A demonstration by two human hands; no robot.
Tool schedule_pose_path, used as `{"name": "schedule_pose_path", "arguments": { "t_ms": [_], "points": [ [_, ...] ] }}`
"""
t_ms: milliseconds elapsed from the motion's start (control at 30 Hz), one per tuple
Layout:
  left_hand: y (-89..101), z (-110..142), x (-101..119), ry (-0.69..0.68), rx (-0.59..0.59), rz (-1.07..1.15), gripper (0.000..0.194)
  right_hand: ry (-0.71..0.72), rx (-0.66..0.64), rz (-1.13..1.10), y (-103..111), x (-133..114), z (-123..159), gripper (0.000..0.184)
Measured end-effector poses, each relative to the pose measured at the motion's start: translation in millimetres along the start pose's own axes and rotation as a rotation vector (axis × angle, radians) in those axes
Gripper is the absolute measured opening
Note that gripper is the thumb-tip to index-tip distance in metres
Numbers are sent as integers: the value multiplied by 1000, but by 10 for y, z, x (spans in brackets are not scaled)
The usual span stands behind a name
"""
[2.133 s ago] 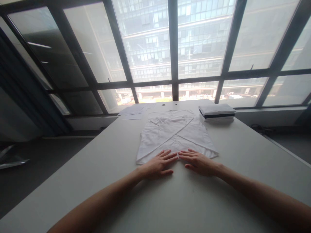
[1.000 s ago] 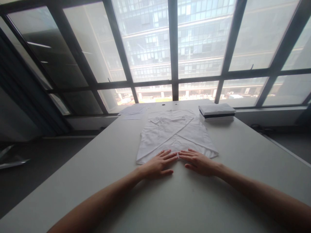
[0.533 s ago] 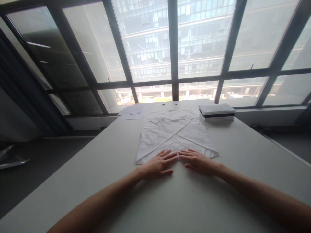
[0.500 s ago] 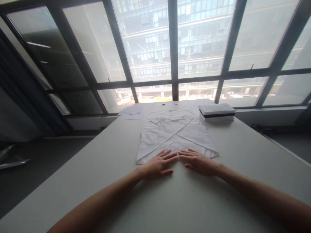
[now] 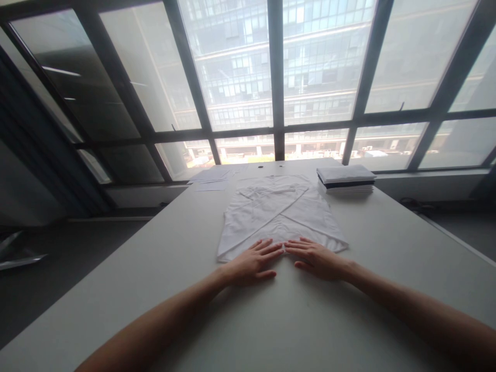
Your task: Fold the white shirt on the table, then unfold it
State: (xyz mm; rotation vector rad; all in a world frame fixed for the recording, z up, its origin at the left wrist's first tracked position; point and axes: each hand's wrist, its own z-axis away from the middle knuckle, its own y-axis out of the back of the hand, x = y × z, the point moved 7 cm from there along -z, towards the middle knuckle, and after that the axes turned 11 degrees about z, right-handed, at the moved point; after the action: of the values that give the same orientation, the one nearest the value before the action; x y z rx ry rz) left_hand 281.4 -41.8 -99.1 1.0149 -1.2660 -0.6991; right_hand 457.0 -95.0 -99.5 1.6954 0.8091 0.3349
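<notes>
White shirt (image 5: 279, 217) lies flat on the counter (image 5: 155, 268), centre of the frame, sides folded in so they cross. My left hand (image 5: 251, 263) and right hand (image 5: 318, 260) are both flat, fingers spread, palms down at its near hem, fingertips almost meeting, gripping nothing. Beyond, upper right: stack of folded clothes (image 5: 346, 179). Upper left: loose papers (image 5: 213, 178). Windows (image 5: 248, 77) behind.

Left hand (image 5: 251, 264) and right hand (image 5: 315, 259) lie flat on white shirt (image 5: 279, 217).
</notes>
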Motion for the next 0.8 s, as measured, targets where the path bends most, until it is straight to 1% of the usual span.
{"name": "schedule_pose_path", "arguments": {
  "t_ms": [233, 433, 667, 800],
  "points": [
    [7, 5, 1, 0, -1, 7, 71, -3, -8, 2, -6, 4, -1, 57],
    [17, 5, 10, -14, 14, 15, 71, -3, 9, -11, 0, 8, 1, 56],
    [10, 5, 9, 0, 3, 3, 72, -6, -10, 5, 0, -5, -6, 59],
    [11, 6, 2, -7, 12, 11, 72, 1, 6, -6, 14, -9, -7, 58]
  ]
}}
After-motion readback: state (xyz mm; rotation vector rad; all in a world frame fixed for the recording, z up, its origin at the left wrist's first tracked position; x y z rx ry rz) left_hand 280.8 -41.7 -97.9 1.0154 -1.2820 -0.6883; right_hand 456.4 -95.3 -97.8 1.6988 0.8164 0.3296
